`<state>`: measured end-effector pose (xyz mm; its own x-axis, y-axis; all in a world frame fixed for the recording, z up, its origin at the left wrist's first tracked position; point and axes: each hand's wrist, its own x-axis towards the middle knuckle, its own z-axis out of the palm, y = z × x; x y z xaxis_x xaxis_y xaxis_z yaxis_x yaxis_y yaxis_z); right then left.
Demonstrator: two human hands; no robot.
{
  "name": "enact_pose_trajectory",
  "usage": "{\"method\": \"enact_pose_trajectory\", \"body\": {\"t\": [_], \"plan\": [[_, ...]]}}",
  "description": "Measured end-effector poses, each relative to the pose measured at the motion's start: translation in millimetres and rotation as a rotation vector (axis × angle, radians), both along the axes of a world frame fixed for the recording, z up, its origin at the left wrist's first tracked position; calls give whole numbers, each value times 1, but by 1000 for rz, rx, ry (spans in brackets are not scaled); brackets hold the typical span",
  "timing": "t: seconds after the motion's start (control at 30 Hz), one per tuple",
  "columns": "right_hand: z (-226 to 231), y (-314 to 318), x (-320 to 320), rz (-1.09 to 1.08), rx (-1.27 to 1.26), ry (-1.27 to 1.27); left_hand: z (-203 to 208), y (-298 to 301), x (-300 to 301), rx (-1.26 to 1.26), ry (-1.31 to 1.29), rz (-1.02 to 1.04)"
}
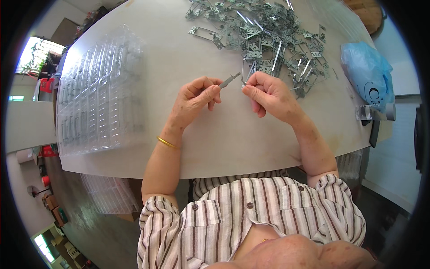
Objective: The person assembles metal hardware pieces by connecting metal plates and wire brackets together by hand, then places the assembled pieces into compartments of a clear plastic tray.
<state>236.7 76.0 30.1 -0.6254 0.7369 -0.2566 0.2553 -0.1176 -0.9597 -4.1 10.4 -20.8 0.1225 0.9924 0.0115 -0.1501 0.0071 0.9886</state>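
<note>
My left hand (199,97) pinches a flat grey metal strip (230,80) with a narrow stepped tip that points up and to the right. A short gap away, my right hand (270,95) is closed on a thin metal bracket (243,82); most of it is hidden by the fingers. Both hands are raised over the middle of the white table. Just beyond the right hand spreads a heap of stamped metal brackets (264,38), tangled together. One loose bracket (208,36) lies at the left edge of the heap.
A stack of clear plastic trays (101,96) takes up the left of the white table (179,58). At the right edge sit a blue plastic bag (366,71) and a clear container with a grey lid (390,111). More clear trays (109,193) stand below the table's left edge.
</note>
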Motion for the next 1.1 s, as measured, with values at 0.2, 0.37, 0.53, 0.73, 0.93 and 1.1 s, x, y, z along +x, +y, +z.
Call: {"method": "enact_pose_trajectory", "body": {"t": [0.2, 0.37, 0.53, 0.73, 0.93, 1.1], "plan": [[-8, 5, -2, 17, 45, 34, 3, 6, -2, 2, -17, -4], [-11, 1, -8, 60, 92, 49, 11, 7, -12, 78, -6, 17], [-26, 0, -22, 102, 151, 120, 32, -9, -15, 79, 102, 156], [-52, -10, -52, 126, 347, 143, 17, -84, -15, 228, 342, 682], [-82, -9, -87, 81, 777, 265, -24, -135, -12, 112, 539, 933], [-80, -18, -82, 112, 741, 215, -31, -151, 0, 112, 561, 1002]]}}
